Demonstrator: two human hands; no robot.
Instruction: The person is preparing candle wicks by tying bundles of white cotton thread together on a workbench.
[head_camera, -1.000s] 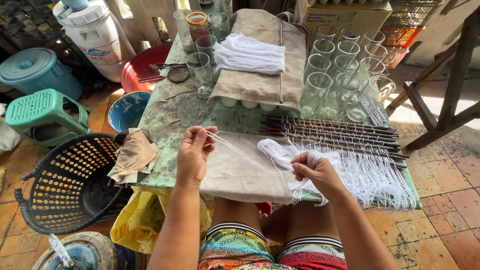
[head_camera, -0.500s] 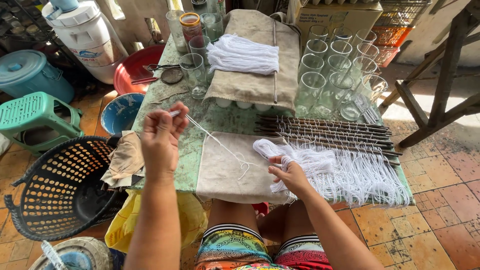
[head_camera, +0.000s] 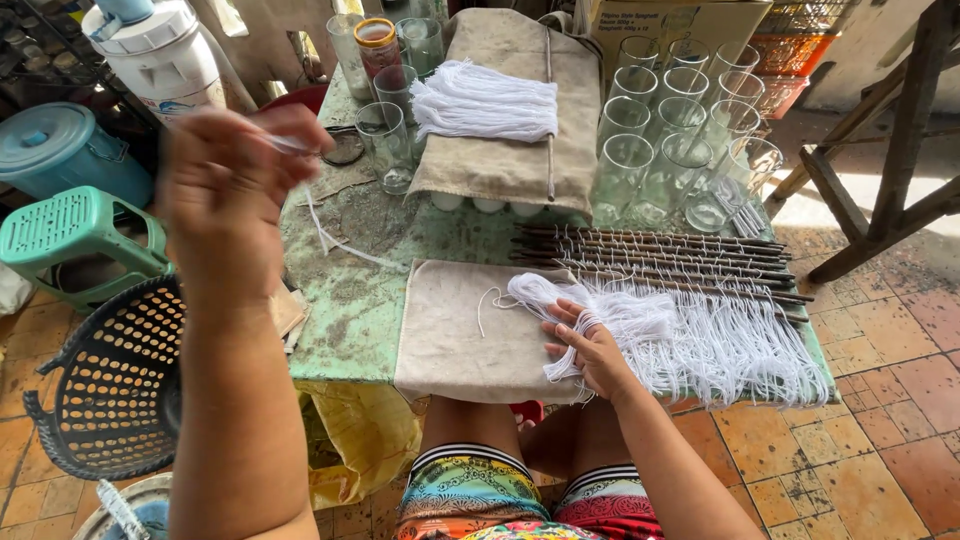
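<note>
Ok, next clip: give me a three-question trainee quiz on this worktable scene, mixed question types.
1. True or false: the left hand is raised above the table, pinching a white string.
2. Multiple choice: what does the right hand rest on? A) an empty glass B) a bundle of white strings C) the green stool
3. Fill in: the second, tidy bundle of white strings lies on a beige ____ at the far side of the table, beside the empty glasses.

Key: 1 true; 2 B; 3 cloth.
</note>
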